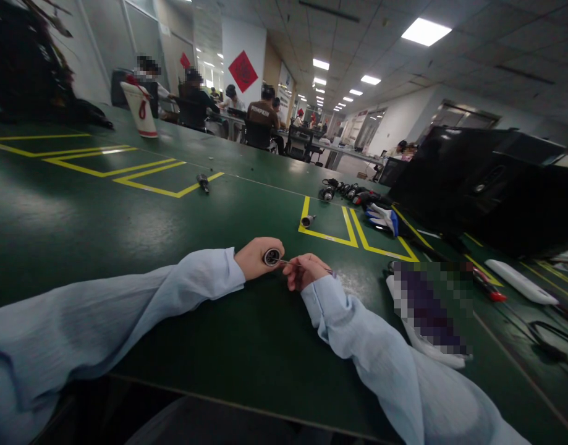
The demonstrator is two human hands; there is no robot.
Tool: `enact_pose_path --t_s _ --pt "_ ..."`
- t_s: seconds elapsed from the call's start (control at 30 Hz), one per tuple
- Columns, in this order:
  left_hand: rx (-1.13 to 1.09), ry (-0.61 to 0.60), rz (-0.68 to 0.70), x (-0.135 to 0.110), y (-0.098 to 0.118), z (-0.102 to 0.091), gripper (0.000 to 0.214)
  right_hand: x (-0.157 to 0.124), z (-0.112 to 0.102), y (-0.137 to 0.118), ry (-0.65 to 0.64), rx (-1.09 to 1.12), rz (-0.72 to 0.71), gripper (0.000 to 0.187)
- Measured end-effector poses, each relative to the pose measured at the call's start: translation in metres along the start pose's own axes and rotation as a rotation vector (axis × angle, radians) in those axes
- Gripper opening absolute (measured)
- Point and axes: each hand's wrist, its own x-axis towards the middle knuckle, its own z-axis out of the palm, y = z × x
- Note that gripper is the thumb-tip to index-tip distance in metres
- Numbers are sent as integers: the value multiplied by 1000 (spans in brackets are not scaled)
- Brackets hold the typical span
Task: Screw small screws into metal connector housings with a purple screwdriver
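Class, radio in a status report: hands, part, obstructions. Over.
Left hand shut on round part. Right hand pinches thin tool, tip at part. Second part lies beyond, apart.

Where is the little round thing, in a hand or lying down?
In a hand: the left hand wraps its fingers around the round part, and the right hand holds a thin tool against it.

My left hand (257, 258) grips a small round metal connector (271, 256), its open face turned toward me. My right hand (306, 271) pinches a thin metal pin (287, 262) whose tip touches it. Both hands rest on the green desk (246, 346). A similar connector (308, 220) lies at twelve o'clock inside yellow tape, a white-and-blue glove (384, 218) at two, and a paper cup (140, 110) far off at ten.
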Motion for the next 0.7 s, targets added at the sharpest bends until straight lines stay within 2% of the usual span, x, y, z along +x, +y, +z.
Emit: enact_pose_path --t_s 0.17,0.3,0.57,0.7 --pt "69 21 -40 1 -1 0 13 -4 4 4 88 -112 -90 18" --pt "192 -11 -4 1 -2 1 12 -6 7 6 151 -237 -105 19" --pt "-23 -13 10 -1 0 1 15 -1 3 1 9 -26 1 18" --pt "-59 -8 -30 0 0 1 15 -1 3 1 25 -29 -18 18"
